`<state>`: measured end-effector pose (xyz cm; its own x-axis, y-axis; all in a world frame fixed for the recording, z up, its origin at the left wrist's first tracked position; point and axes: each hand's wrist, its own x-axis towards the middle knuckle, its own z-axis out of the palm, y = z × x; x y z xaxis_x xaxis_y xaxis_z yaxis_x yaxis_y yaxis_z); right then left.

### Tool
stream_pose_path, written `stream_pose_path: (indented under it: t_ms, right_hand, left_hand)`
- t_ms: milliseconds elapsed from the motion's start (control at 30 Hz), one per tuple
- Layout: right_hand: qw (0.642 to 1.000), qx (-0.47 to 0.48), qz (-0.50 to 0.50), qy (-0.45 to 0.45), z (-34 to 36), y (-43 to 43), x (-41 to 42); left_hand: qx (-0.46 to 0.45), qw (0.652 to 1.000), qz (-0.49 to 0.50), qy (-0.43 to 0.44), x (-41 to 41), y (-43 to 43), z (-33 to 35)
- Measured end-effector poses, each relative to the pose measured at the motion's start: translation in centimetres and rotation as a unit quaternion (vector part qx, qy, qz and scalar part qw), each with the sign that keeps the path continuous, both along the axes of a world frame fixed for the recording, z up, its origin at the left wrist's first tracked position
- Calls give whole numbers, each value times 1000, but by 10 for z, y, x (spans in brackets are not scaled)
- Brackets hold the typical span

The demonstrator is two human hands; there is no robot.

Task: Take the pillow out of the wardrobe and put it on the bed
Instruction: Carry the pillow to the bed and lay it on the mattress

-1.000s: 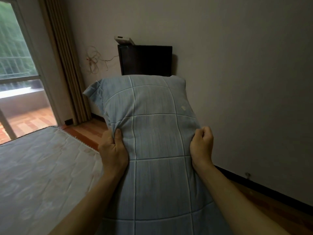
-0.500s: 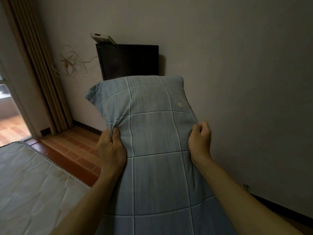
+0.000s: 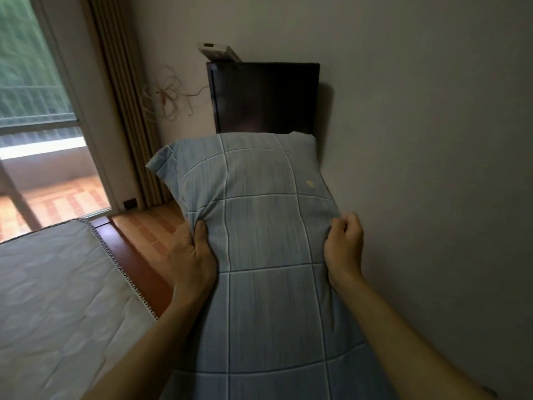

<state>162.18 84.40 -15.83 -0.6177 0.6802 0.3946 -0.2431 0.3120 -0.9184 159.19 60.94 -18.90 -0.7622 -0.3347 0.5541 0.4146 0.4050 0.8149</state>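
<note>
Fingers (image 3: 202, 235) of L hand (image 3: 194, 256) and R hand (image 3: 343, 249) clench pillow (image 3: 265, 255) at its side edges, bunching fabric (grip for carrying, prob.). Pillow held upright at 12 o'clock, off the bed (image 3: 57, 298), which lies at 9 o'clock.

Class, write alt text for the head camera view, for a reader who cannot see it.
Two bare hands hold a blue checked pillow up in front of the person, the left hand and right hand each with a grip on a side edge. A bare mattress lies lower left; a dark television hangs on the wall behind.
</note>
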Motion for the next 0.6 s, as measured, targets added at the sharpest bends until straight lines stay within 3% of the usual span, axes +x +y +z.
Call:
stream_pose_path:
  t_ms: [367,600]
  right_hand:
    - [987,3,161,-13,-22,110,-157]
    - [975,1,221,-10,-26,113,-226]
  left_hand:
    - [15,985,169,-12,-86,110,-21]
    - [34,973,225,-27,-117,127,-14]
